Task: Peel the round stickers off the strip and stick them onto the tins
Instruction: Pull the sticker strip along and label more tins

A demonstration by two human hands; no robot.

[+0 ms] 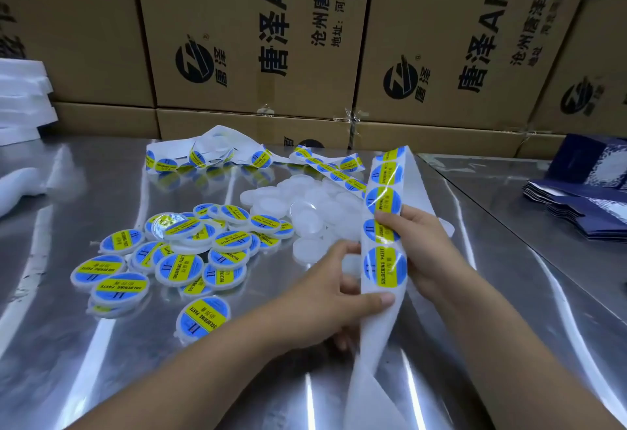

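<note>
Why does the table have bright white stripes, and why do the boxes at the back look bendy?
Head view: the metal table mirrors light as white glare streaks; head view: the wide-angle lens tilts and curves the cardboard boxes; head view: glare also crosses the sticker strip, yet print on the labelled tins is readable.

We read "SOLDERING PASTE" and "II" on each round sticker [385, 266] on the strip [376, 327], and again on the labelled tins [202, 316] mid-worktop. The cardboard boxes [271, 22] along the worktop's far edge carry "唐泽AH", "沧州唐泽通" and "地址:河北河间".
</note>
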